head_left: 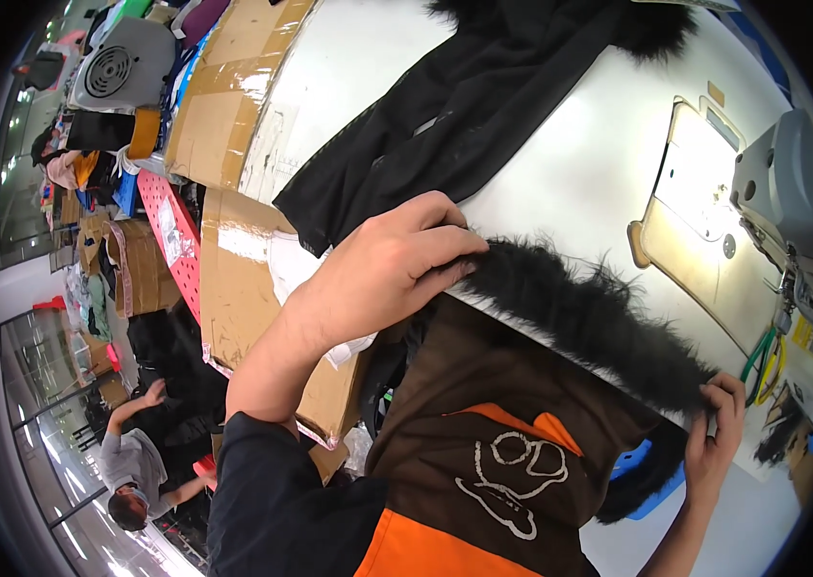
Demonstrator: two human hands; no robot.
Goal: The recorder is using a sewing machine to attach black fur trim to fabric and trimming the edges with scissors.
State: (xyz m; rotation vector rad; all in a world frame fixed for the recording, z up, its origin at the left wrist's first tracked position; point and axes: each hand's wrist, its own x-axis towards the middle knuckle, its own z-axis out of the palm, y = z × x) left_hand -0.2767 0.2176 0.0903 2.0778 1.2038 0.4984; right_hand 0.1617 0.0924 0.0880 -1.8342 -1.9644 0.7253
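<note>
A long strip of black fluffy fur (pixel 579 317) lies stretched along the white table's front edge. My left hand (pixel 406 260) grips its left end with curled fingers, and my right hand (pixel 712 423) pinches its right end at the lower right. Beyond them a black garment (pixel 445 125) with fur trim at the top lies across the white table (pixel 570 183). To the right stands a grey sewing machine (pixel 762 168) with its lamp lit over a worn plate. Below the strip is my brown and orange apron (pixel 474 385).
Taped cardboard (pixel 233 250) runs along the table's left, beside a pink perforated panel (pixel 166 240). A grey fan-like unit (pixel 113 67) and heaped fabrics are at upper left. A co-worker (pixel 132 466) works at lower left. Coloured cables (pixel 767 361) hang at the right.
</note>
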